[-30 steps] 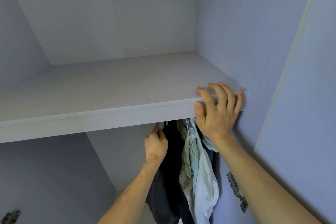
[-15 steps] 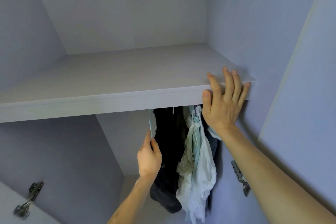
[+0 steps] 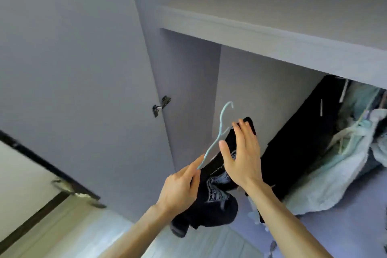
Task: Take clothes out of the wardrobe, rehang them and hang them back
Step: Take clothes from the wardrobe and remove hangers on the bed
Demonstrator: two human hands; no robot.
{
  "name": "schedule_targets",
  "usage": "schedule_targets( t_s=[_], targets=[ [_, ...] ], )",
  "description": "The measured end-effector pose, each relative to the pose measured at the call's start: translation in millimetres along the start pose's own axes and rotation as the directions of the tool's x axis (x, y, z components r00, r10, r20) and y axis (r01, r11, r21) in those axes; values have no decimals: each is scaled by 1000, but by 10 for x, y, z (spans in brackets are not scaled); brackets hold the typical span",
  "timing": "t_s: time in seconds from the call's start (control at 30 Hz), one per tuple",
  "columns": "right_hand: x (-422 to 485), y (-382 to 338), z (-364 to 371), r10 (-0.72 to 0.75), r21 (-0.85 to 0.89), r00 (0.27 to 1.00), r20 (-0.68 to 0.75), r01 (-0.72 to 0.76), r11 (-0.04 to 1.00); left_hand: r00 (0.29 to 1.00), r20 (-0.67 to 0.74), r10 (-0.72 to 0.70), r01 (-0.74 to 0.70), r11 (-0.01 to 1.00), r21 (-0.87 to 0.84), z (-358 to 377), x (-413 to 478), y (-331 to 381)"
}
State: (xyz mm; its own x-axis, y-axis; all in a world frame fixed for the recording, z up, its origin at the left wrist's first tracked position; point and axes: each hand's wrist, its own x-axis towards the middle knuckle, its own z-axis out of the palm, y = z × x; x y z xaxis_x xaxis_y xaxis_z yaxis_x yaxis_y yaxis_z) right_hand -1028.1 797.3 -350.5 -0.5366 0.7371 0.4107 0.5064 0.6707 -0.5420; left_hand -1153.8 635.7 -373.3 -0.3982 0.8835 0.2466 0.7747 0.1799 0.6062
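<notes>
A light blue hanger (image 3: 217,132) carrying dark ripped jeans (image 3: 211,201) is out in front of the open wardrobe, hook pointing up. My left hand (image 3: 180,186) grips the hanger's lower arm together with the jeans, its index finger lying along the arm. My right hand (image 3: 240,153) lies with straight fingers against the upper part of the jeans on the hanger. Inside the wardrobe at the right hang a black garment (image 3: 310,132) and pale blue and white clothes (image 3: 345,163).
The wardrobe shelf (image 3: 272,42) juts out overhead at the upper right. The open left door (image 3: 73,69) stands close by, with a metal hinge (image 3: 161,106) at its edge. A dark door frame (image 3: 41,163) and pale floor show at the lower left.
My left hand has brought the hanger with the jeans out from under the shelf. My right hand has left the shelf edge and now touches the jeans. The view has swung left.
</notes>
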Motion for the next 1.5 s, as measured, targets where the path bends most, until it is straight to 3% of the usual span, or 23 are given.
schedule_targets(
  t_s=[0.1,0.23,0.43,0.53,0.73,0.83,0.97,1.07,1.13,1.2,1.4,1.5],
  targets=[
    [-113,-417,373,-172,98,961,218,154,983,999,-41,-36,41,992,121,-319,-687,-240],
    [-643,-1096,865,-262,319,844,468,116,941,960,-88,-266,280,926,255,-740,-1678,-468],
    [-1696,-2094,1168,-631,581,594,499,311,752,777,-356,-519,606,769,204,-1129,-3204,-243],
    [-2199,-2585,1166,-792,700,430,434,393,596,610,-461,-644,748,660,67,-1181,-3886,18],
    [-3210,-3419,1014,-959,843,113,261,457,283,187,-621,-761,913,369,-177,-1225,-4822,552],
    [-3694,-3690,802,-984,892,-34,173,430,142,-64,-680,-731,885,273,-377,-1216,-5120,893],
    [-4092,-3952,534,-980,956,-197,40,292,-20,-291,-720,-630,785,272,-556,-1184,-5357,1387],
    [-4197,-4140,496,-963,972,-261,-63,201,-118,-443,-708,-550,721,251,-646,-1219,-5473,1693],
    [-4219,-4249,587,-956,962,-293,-32,250,-109,-519,-687,-508,683,238,-691,-1227,-5535,1893],
    [-4246,-4361,728,-944,956,-318,93,294,-4,-573,-672,-469,651,237,-721,-1248,-5622,2081],
    [-4520,-4598,1085,-830,918,-426,360,5,396,-665,-650,-368,613,227,-757,-1264,-6008,2344],
    [-4676,-4580,1151,-784,896,-474,401,24,444,-700,-661,-271,635,187,-749,-1306,-6268,2398]
  ],
)
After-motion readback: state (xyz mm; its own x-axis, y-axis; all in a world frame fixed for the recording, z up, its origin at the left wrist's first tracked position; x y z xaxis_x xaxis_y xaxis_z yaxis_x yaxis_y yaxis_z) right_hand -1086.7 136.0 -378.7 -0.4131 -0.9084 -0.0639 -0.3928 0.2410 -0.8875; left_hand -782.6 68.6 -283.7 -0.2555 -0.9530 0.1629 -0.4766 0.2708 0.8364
